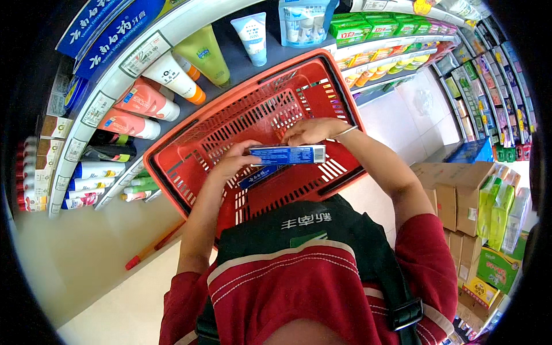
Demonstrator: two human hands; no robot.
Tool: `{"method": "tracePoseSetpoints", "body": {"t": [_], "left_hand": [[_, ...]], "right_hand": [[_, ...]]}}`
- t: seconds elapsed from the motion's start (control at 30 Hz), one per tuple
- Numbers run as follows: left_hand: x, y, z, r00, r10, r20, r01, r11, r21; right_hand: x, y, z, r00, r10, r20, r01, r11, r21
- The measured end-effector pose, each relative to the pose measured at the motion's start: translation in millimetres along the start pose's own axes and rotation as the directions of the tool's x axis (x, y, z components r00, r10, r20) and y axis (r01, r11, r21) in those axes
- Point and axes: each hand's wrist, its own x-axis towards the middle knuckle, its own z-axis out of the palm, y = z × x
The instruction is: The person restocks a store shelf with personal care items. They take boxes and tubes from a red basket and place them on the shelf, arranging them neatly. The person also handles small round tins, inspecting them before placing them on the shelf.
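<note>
My left hand grips one end of a long blue toothpaste box, with its fingers over the top edge and its printed, barcoded side turned up. The box is held above the red shopping basket. Just beyond the box, my right hand has its fingers bent and bunched together, pointing down and left. Whether anything is between those fingertips cannot be made out. A second blue box lies slanted below the held one, inside the basket, partly covered by it.
Shelves curve round the left and far side, bearing upright tubes, a green tube and a blue pouch. Cardboard cartons and green packs are stacked at the right. A red and orange pole is at lower left.
</note>
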Motion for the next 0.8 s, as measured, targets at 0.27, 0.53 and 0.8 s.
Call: {"method": "tracePoseSetpoints", "body": {"t": [0.27,0.53,0.8], "left_hand": [[-28,58,-2,0.916,0.375,-0.142,-0.392,0.912,-0.118],[-48,72,20,0.935,0.314,-0.162,-0.352,0.871,-0.342],[-44,78,25,0.904,0.349,-0.245,-0.401,0.892,-0.208]], "right_hand": [[-25,0,7,0.986,-0.054,0.159,-0.07,0.731,0.679],[-60,-38,2,0.958,-0.077,-0.277,0.173,0.924,0.342],[-72,-49,-3,0.957,-0.029,-0.288,0.133,0.928,0.349]]}}
